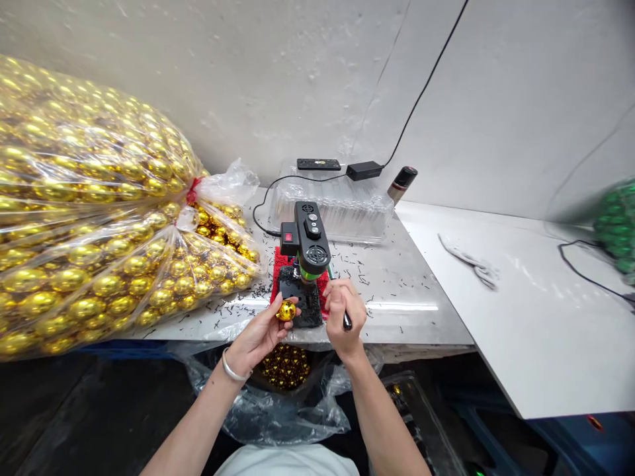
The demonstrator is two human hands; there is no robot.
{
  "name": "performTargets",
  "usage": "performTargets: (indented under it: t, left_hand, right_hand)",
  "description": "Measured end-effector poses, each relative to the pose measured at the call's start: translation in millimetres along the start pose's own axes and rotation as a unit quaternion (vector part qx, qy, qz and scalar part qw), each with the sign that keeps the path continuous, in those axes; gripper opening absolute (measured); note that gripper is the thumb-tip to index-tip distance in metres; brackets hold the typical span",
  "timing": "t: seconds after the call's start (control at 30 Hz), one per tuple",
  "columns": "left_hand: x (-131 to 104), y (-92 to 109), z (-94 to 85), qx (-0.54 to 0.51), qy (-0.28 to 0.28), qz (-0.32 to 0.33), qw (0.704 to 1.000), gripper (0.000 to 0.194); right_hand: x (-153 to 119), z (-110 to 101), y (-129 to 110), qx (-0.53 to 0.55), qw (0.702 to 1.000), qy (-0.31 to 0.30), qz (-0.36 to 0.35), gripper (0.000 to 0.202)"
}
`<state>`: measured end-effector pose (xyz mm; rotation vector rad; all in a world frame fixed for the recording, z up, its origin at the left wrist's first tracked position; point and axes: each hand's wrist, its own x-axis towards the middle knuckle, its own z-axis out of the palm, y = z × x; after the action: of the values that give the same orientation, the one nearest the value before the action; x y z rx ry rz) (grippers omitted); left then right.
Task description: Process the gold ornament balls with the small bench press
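Observation:
My left hand (pixel 260 336) is closed in a pinch on a shiny gold ball ornament (pixel 286 311), held at the front of a black upright machine (pixel 312 231). That machine has round vents, buttons and a red switch on its side. Its dark base (pixel 307 311) stands on a red mat (pixel 279 259) and is littered with black slivers. Wrapped round a black-ended handle (pixel 348 322), my right hand (pixel 343 314) is at the machine's right side. Most of the handle is hidden by the fingers; I cannot tell whether it joins the machine.
Large clear bags of gold balls (pixel 99 198) fill the left. Behind the machine are a clear tray (pixel 337 215), a black adapter (pixel 364 170) and a spray can (pixel 401 184). Below the edge, a plastic-lined container holds gold balls (pixel 285 367). White gloves (pixel 469 261) lie right.

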<state>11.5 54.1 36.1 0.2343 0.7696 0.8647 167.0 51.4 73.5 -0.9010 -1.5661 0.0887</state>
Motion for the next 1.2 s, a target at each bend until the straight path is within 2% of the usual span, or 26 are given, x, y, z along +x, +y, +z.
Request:
performTargets:
  t: [0.07, 0.17, 0.27, 0.53, 0.63, 0.73, 0.8, 0.9, 1.03, 1.2]
  left_hand:
    - [0, 3, -4.1, -0.01, 0.033, 0.022, 0.999, 0.014]
    - [3, 7, -9.7, -0.028, 0.077, 0.061, 0.995, 0.013]
    - [10, 9, -14.2, 0.025, 0.077, 0.076, 0.994, 0.009]
    - [42, 5, -13.7, 0.202, 0.092, 0.178, 0.959, 0.045]
    - [53, -1, -14.4, 0.302, 0.089, 0.247, 0.916, 0.043]
    - [59, -6, -16.6, 0.439, 0.101, 0.312, 0.836, 0.037]
    - [61, -9, -17.4, 0.51, 0.118, 0.33, 0.785, 0.035]
    - [59, -11, -16.7, 0.563, 0.138, 0.348, 0.737, 0.034]
    - [56, -16, -15.1, 0.574, 0.112, 0.39, 0.712, 0.032]
    - [60, -21, -17.8, 0.564, 0.095, 0.398, 0.717, 0.031]
  right_hand:
    - [2, 0, -2, 0.0, 1.0, 0.003, 0.005, 0.028]
    - [9, 1, -6, 0.009, 1.0, 0.008, 0.022, 0.029]
    - [17, 1, -11, 0.021, 0.999, 0.016, 0.044, 0.03]
    - [22, -2, -13, 0.021, 0.998, 0.008, 0.054, 0.031]
    - [19, -3, -12, 0.017, 0.999, 0.003, 0.047, 0.031]
    - [17, -4, -11, 0.012, 0.999, -0.004, 0.037, 0.029]
    - [16, -4, -11, 0.01, 0.999, -0.008, 0.034, 0.028]
    - [15, -5, -10, 0.006, 0.999, -0.012, 0.034, 0.027]
    - [12, -6, -9, 0.0, 0.999, -0.017, 0.033, 0.027]
    - [5, -8, -6, -0.008, 0.999, -0.034, 0.017, 0.026]
